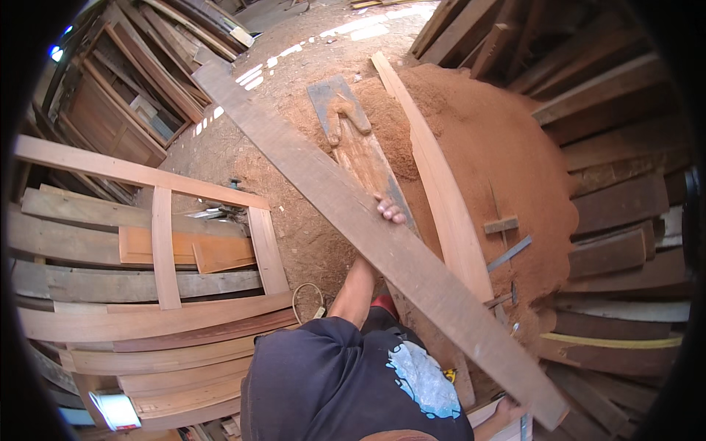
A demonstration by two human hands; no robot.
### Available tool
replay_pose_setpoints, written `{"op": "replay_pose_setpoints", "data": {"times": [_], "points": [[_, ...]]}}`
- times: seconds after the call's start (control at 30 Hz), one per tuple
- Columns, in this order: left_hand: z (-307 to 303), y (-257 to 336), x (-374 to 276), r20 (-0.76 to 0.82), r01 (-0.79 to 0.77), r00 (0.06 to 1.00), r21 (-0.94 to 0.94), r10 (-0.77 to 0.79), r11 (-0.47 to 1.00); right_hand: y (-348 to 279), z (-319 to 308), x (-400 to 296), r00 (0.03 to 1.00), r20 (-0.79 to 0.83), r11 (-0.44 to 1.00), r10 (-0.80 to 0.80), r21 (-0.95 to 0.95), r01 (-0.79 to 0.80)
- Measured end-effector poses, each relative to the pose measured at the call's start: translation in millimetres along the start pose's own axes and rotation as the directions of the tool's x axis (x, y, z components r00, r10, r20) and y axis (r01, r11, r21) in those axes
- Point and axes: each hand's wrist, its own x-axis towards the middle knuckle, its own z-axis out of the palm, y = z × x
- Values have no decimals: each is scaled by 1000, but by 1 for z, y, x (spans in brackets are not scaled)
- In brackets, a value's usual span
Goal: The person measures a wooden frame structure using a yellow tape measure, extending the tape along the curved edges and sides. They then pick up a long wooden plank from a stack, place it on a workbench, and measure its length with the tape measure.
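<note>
A long, rough brown wooden plank (pixel 331 193) runs diagonally in front of me, from the upper left to the lower right. My left hand (pixel 391 210) reaches beneath it, with the fingers curled up over its far edge near the middle. Close to the plank's lower right end, my right hand (pixel 507 410) is at its edge; the fingers are hidden by the wood. Under the plank lies a narrow workbench board (pixel 380 160) with a V-notched wooden stop (pixel 348 118) on its far end.
A paler plank (pixel 441 176) lies right of the bench, beside heaped sawdust (pixel 496 149). There a marking gauge (pixel 501 225), a flat metal strip (pixel 508 253) and a hammer (pixel 513 293) lie. A joined wooden frame (pixel 166 248) is on my left. Stacked boards (pixel 618 198) line the right.
</note>
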Motion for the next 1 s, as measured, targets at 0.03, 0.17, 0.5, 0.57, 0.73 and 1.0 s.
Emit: {"op": "replay_pose_setpoints", "data": {"times": [0.03,0.17,0.5,0.57,0.73,1.0], "points": [[-8,0,-2,10,26,1000,-12,-26,1000,-6,19,-23,998,-62,999,-32,16,33],[-42,-10,-24,67,114,992,-93,-108,989,7,2,-29,996,-69,997,-62,-47,59],[-115,-20,-34,-136,204,968,-64,-211,977,35,-2,-36,995,-78,994,-59,-91,52],[-113,-17,-36,-242,225,943,-31,-226,974,41,-6,-40,995,-84,995,-55,-87,48],[-111,-9,-40,-415,259,873,-49,-256,965,44,-15,-48,993,-94,994,-67,-95,58],[-179,2,-33,-339,433,859,79,-384,898,30,-120,-91,987,-139,996,-85,-14,84]]}}
